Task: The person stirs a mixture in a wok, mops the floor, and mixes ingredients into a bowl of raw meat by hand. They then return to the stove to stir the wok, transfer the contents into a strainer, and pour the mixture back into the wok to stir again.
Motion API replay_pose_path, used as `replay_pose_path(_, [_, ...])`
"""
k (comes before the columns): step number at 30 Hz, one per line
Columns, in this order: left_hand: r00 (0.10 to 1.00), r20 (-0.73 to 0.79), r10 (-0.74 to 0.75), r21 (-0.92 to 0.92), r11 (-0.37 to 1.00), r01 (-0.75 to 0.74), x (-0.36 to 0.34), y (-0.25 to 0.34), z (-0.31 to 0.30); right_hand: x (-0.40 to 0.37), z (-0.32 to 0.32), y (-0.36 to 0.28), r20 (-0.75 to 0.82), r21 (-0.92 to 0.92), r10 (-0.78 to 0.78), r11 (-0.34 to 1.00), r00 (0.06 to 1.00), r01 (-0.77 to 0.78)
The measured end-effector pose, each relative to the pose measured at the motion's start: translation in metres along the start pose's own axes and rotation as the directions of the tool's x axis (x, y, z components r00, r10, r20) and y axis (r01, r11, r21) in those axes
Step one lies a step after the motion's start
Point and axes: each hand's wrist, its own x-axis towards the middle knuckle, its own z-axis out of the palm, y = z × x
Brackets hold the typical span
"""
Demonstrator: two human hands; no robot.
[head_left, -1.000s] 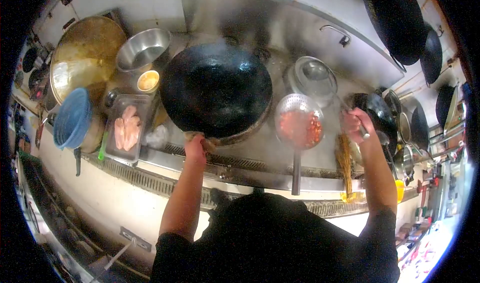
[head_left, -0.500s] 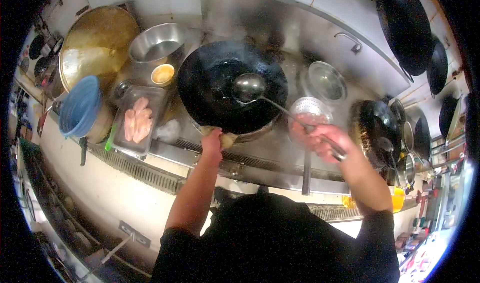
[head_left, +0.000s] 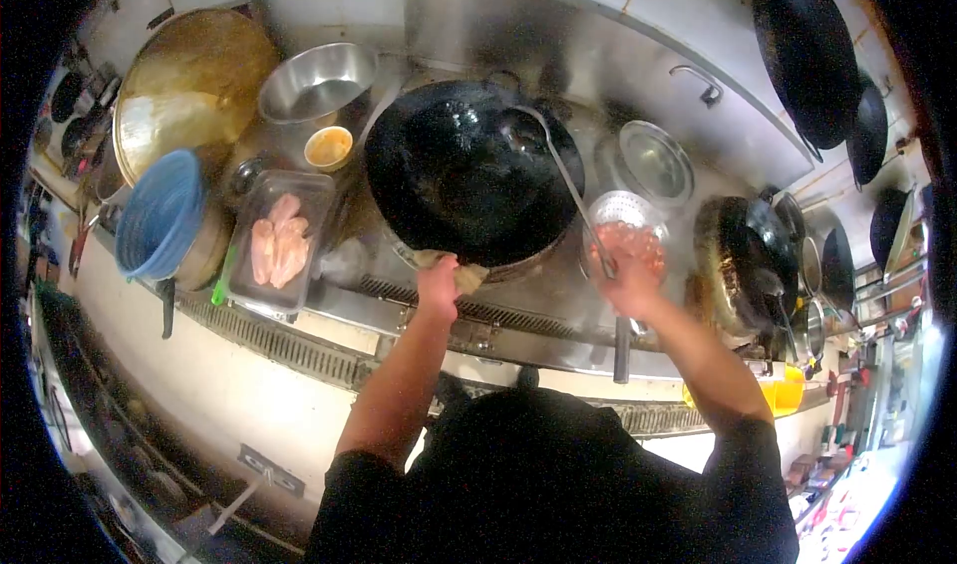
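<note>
My left hand (head_left: pixel 437 287) is closed on a folded tan cloth (head_left: pixel 469 277) and pinches it against the near rim of a large black wok (head_left: pixel 449 180). Inside, the wok looks dark and glossy. In my right hand (head_left: pixel 630 287) is the handle of a long metal ladle (head_left: pixel 568 177), which slants up and left. The ladle's head lies at the far right inside wall of the wok. Partly behind my right hand, a perforated strainer (head_left: pixel 623 208) holds reddish pieces of food (head_left: pixel 643 248), its dark handle (head_left: pixel 622 350) pointing toward me.
Left of the wok are a clear tray of raw pale-pink meat (head_left: pixel 279 250), a small cup of orange contents (head_left: pixel 329 147), a steel bowl (head_left: pixel 319 84) and a blue basket (head_left: pixel 159 215). A lidded-looking round metal dish (head_left: pixel 656 162) and another wok (head_left: pixel 733 265) stand right.
The ladle head has moved from over the wok's middle to its far right side, and its handle is steeper. My right hand has shifted slightly left. My left hand keeps its hold.
</note>
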Motion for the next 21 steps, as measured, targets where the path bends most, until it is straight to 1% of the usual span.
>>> replay_pose_path(1, [1.000,0.019,-0.008,-0.022,1.000,0.008,0.003,-0.001,0.000,-0.011,-0.010,0.010,-0.004,0.003,0.009,1.000,1.000,-0.009])
replay_pose_path(3, [0.998,0.051,-0.024,-0.027,0.999,0.025,0.006,-0.004,-0.003,-0.038,-0.036,0.013,0.106,-0.065,-0.112,0.991,0.988,0.119])
replay_pose_path(4, [0.998,0.042,-0.039,-0.030,0.999,0.041,0.007,-0.006,-0.006,-0.052,-0.038,0.009,0.094,-0.062,-0.091,0.993,0.991,0.097])
replay_pose_path(5, [0.997,0.039,-0.060,-0.028,0.998,0.061,0.008,-0.009,-0.010,-0.067,-0.039,0.005,0.055,-0.105,-0.035,0.994,0.998,0.041])
replay_pose_path(6, [0.995,0.067,-0.079,-0.003,0.997,0.079,0.018,-0.015,-0.019,-0.083,-0.038,0.006,0.011,-0.146,0.029,0.989,1.000,-0.027])
replay_pose_path(7, [0.991,0.097,-0.092,-0.021,0.995,0.094,0.035,-0.025,-0.032,-0.093,-0.024,0.024,-0.029,-0.052,0.065,0.996,0.997,-0.066])
replay_pose_path(8, [0.986,0.125,-0.106,-0.038,0.993,0.112,0.044,-0.033,-0.035,-0.107,-0.024,0.026,-0.045,-0.049,0.108,0.993,0.993,-0.110])
replay_pose_path(9, [0.980,0.151,-0.130,-0.011,0.991,0.133,0.035,-0.030,-0.029,-0.118,-0.023,0.022,-0.058,-0.007,0.198,0.980,0.978,-0.199])
replay_pose_path(10, [0.990,0.120,-0.072,-0.019,0.997,0.075,0.015,-0.015,-0.022,-0.129,-0.022,0.022,-0.067,0.035,0.281,0.960,0.957,-0.279])
replay_pose_path(11, [0.996,0.084,-0.010,-0.029,1.000,0.012,0.004,-0.006,-0.016,-0.141,-0.014,0.033,-0.118,0.008,0.322,0.946,0.939,-0.324])
replay_pose_path(12, [0.995,0.098,-0.025,-0.013,1.000,0.026,0.005,-0.004,-0.014,-0.153,-0.006,0.048,-0.123,0.013,0.346,0.938,0.930,-0.347])
replay_pose_path(14, [0.997,0.003,-0.071,0.013,0.997,0.071,0.007,-0.001,-0.016,-0.177,0.005,0.075,-0.264,0.030,0.399,0.913,0.878,-0.406])
replay_pose_path(15, [0.993,0.012,-0.120,-0.030,0.992,0.120,0.005,-0.001,-0.016,-0.186,0.000,0.076,-0.211,0.057,0.506,0.861,0.837,-0.506])
replay_pose_path(16, [0.992,0.014,-0.126,-0.022,0.992,0.127,0.008,-0.003,-0.019,-0.194,0.001,0.083,-0.209,0.060,0.515,0.855,0.831,-0.515])
replay_pose_path(18, [0.988,0.100,-0.114,-0.089,0.988,0.123,0.014,-0.006,-0.023,-0.213,0.012,0.107,-0.209,0.138,0.625,0.780,0.752,-0.610])
replay_pose_path(19, [0.989,0.100,-0.112,-0.086,0.989,0.121,0.005,-0.001,-0.018,-0.223,0.023,0.116,-0.371,0.185,0.503,0.864,0.781,-0.468])
replay_pose_path(20, [0.989,0.097,-0.113,-0.038,0.992,0.117,-0.005,0.006,-0.015,-0.232,0.029,0.128,-0.369,0.188,0.502,0.865,0.783,-0.466])
replay_pose_path(21, [0.990,0.090,-0.111,0.008,0.994,0.111,-0.016,0.016,-0.011,-0.234,0.033,0.135,-0.224,0.425,0.648,0.737,0.728,-0.525])
